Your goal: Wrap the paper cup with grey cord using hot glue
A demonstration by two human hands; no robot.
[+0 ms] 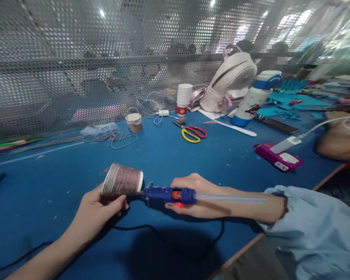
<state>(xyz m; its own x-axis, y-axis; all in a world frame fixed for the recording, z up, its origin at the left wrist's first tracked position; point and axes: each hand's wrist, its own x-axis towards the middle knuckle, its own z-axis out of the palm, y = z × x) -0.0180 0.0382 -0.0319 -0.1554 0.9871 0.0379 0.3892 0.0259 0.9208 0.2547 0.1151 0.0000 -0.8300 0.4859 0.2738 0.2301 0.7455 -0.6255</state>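
My left hand (100, 208) grips a paper cup (122, 179) wound with grey-brown and reddish cord, tipped on its side with its white rim to the right. In my right hand (192, 190) is a blue hot glue gun (160, 195), its nozzle at the cup's lower right side near my left fingertips. Whether the nozzle touches the cord I cannot tell. A clear glue stick (230, 198) juts from the gun's back over my wrist, and a red light glows beneath the body. The black cable (140, 226) runs across the blue table below both hands.
Ahead lie scissors (194, 133), loose cord (113, 137), a small cord-wrapped cup with a handle (134, 121) and stacked paper cups (184, 99). Rightward are a backpack (230, 81), a bottle (255, 99), a purple power strip (278, 157) and another person's arm (338, 136). Perforated metal panels stand behind.
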